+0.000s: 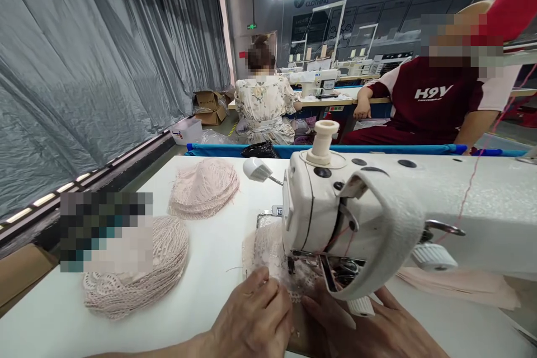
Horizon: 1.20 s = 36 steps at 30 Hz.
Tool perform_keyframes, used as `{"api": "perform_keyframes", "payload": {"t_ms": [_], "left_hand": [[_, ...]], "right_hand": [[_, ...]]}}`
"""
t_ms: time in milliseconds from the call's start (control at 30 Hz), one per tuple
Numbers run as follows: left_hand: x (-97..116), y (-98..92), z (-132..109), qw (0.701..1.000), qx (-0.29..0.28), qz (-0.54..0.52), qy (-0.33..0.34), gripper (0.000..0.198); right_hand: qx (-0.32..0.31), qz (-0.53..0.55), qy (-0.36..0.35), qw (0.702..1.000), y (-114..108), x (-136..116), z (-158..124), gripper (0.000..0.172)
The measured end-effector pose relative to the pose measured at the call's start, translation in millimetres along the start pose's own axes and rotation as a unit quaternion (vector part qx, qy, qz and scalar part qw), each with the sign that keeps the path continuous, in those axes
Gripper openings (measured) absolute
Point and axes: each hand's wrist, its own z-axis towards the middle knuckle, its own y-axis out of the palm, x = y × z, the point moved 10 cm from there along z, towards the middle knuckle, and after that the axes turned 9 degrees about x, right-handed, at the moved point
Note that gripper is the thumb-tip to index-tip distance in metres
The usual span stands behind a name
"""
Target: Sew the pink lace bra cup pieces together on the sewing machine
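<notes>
A lace piece [268, 243] lies under the needle area of a white sewing machine [356, 207]. My left hand [260, 313] is closed, its fingers curled and pinching the near left edge of the lace. My right hand [373, 324] lies flat with fingers stretched out, touching the lace from the right beneath the machine head. The machine's white guard and a knob hide part of that hand. Pink thread [470, 184] runs down to the machine.
On the white table [210, 257], a pink lace stack [203, 187] and a thicker lace pile [168, 257] stand at left. Pale pink fabric pieces [461, 288] lie at right. Beyond a blue bar [369, 149], one person [264, 100] sits facing away and another [436, 95] sits at right.
</notes>
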Motion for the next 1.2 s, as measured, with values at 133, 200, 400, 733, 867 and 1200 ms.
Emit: {"api": "perform_keyframes", "payload": {"t_ms": [133, 200, 400, 733, 867, 1200], "left_hand": [[-6, 2.3, 3, 0.998, -0.054, -0.032, -0.004, 0.014], [-10, 2.0, 6, 0.996, -0.077, -0.035, -0.005, 0.017], [-17, 0.0, 13, 0.993, -0.107, -0.047, -0.025, 0.022], [-6, 2.3, 5, 0.997, -0.076, -0.025, -0.001, 0.015], [-2, -1.2, 2, 0.999, -0.029, -0.015, 0.010, 0.015], [5, -4.4, -6, 1.000, -0.007, 0.009, 0.027, 0.019]], "right_hand": [[-0.035, 0.003, -0.044, 0.998, 5, -7, 3, 0.038], [-0.038, 0.024, -0.045, 0.998, 5, -8, 4, 0.032], [-0.005, 0.049, -0.038, 0.998, 1, -2, 3, 0.028], [0.005, 0.055, 0.056, 0.997, -4, 8, 0, 0.043], [0.000, 0.086, 0.056, 0.995, -5, 9, 1, 0.049], [0.001, 0.089, 0.006, 0.996, -5, 7, -2, 0.039]]}}
